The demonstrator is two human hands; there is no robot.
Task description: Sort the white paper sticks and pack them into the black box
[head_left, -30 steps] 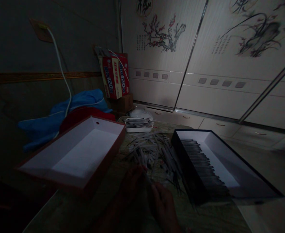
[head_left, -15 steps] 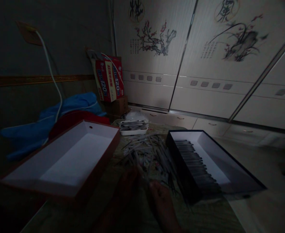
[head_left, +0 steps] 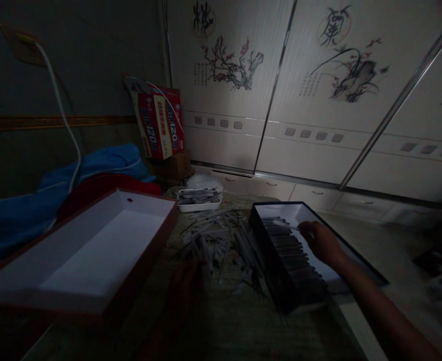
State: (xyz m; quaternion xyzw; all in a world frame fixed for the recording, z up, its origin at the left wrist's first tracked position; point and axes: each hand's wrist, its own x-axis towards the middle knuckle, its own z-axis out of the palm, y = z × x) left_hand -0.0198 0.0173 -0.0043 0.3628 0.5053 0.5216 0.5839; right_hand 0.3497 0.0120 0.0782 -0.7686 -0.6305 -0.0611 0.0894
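R hand (head_left: pixel 320 243) now over black box (head_left: pixel 262 235), sticks (head_left: pixel 221 240) on table (head_left: pixel 224 326), painted doors (head_left: pixel 329 65)

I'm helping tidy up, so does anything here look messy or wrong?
Yes, a messy heap of thin white sticks lies scattered across the patterned tabletop, pointing every which way. It looks odd because the sticks inside the open black rectangular box lie side by side in one neat row.

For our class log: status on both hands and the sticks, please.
Right hand over black box, pinching white stick. Left hand at loose stick pile. Red-edged white box beside pile.
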